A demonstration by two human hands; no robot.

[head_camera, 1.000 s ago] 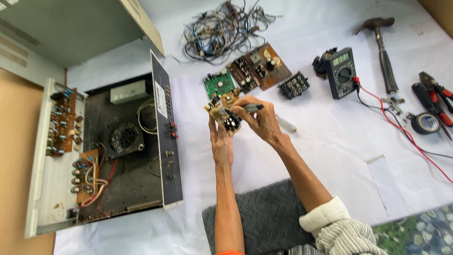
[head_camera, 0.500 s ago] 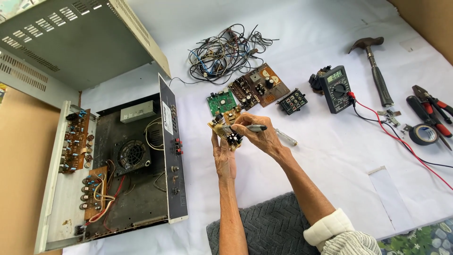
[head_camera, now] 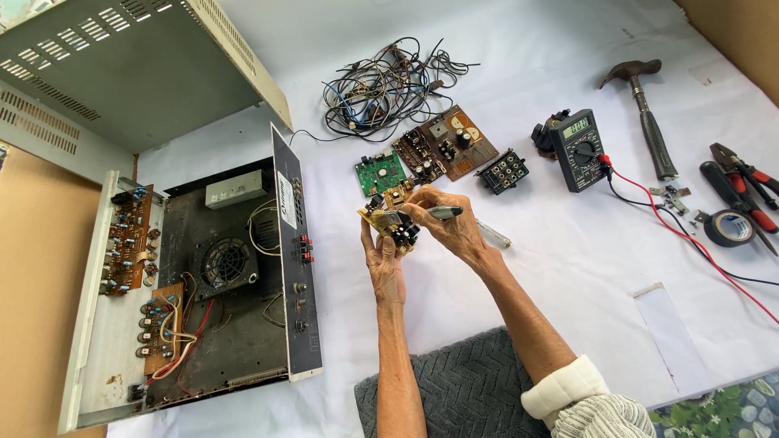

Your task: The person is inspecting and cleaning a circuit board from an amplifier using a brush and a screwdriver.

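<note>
the opened amplifier chassis (head_camera: 203, 284) lies at the left on the white table (head_camera: 568, 268), well apart from the multimeter (head_camera: 578, 148) and hammer (head_camera: 645, 118) at the right. between them, above the table, the left hand (head_camera: 383, 258) is closed from below on a small yellow circuit board (head_camera: 392, 217), tilted with its long axis from lower left to upper right. the right hand (head_camera: 450, 231), equally near, grips a slim grey tool (head_camera: 442, 212) whose tip points left onto the board.
</note>
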